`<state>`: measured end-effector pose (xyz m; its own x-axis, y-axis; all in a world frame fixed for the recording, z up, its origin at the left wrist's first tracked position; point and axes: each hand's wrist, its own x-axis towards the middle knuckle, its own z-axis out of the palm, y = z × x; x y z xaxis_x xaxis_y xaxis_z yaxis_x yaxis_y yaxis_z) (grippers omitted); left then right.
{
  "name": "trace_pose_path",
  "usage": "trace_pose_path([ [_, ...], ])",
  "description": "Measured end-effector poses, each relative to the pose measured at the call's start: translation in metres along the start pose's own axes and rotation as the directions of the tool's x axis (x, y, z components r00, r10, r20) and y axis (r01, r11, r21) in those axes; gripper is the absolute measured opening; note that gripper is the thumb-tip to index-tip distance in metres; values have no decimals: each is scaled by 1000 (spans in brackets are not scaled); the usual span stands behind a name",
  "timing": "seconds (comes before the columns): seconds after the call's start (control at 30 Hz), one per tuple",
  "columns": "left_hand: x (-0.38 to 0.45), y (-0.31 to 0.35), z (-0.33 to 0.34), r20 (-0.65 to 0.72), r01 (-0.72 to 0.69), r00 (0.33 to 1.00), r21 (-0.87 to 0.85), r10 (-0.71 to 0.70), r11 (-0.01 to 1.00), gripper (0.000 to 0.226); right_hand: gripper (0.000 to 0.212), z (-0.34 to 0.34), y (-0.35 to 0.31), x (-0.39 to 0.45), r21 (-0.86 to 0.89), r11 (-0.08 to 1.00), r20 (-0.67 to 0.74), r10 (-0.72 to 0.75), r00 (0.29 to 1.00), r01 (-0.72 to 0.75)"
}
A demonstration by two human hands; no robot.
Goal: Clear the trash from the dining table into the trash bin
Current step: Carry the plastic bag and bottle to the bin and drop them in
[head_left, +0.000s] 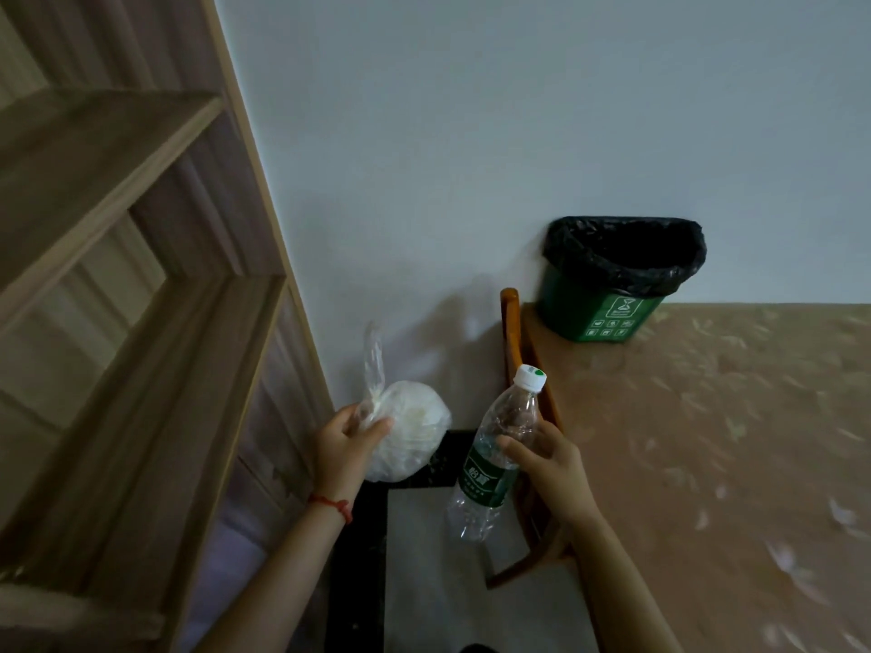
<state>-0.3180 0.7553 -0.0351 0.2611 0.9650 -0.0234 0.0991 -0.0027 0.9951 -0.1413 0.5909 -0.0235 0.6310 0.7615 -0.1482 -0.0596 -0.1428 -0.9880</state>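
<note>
My left hand [346, 443] grips a knotted clear plastic bag [414, 428] stuffed with white trash, held over the floor beside the table. My right hand [549, 464] holds an empty clear plastic bottle [495, 457] with a green label and white cap, tilted with the cap pointing up and away. A green trash bin [601, 313] lined with a black bag stands on the far corner of the table against the wall, well beyond both hands.
The dining table [707, 440] has a tan patterned cloth and fills the right side. A wooden chair back [511, 322] stands at its left edge. A wooden shelf unit [141, 275] fills the left. Dark-bordered floor tile lies below the hands.
</note>
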Motion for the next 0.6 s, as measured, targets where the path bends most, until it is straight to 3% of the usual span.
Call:
trace_pose_path([
  [0.07, 21, 0, 5, 14, -4, 1000, -2, 4, 1000, 11, 27, 5, -5, 18, -6, 1000, -2, -7, 1000, 7],
  [0.23, 76, -3, 24, 37, -37, 999, 6, 37, 999, 39, 32, 14, -12, 74, -11, 1000, -3, -21, 1000, 21],
  [0.4, 129, -2, 51, 51, -52, 997, -3, 52, 999, 25, 42, 12, -22, 130, -8, 1000, 7, -28, 1000, 29],
  [0.5, 157, 3, 66, 50, -88, 995, 7, 88, 996, 32, 49, 7, -29, 157, 6, 1000, 12, -29, 1000, 29],
  [0.6, 180, 10, 81, 60, -96, 994, 1, 95, 995, 20, 36, 2, -36, 181, 27, 999, 0, -20, 1000, 20],
])
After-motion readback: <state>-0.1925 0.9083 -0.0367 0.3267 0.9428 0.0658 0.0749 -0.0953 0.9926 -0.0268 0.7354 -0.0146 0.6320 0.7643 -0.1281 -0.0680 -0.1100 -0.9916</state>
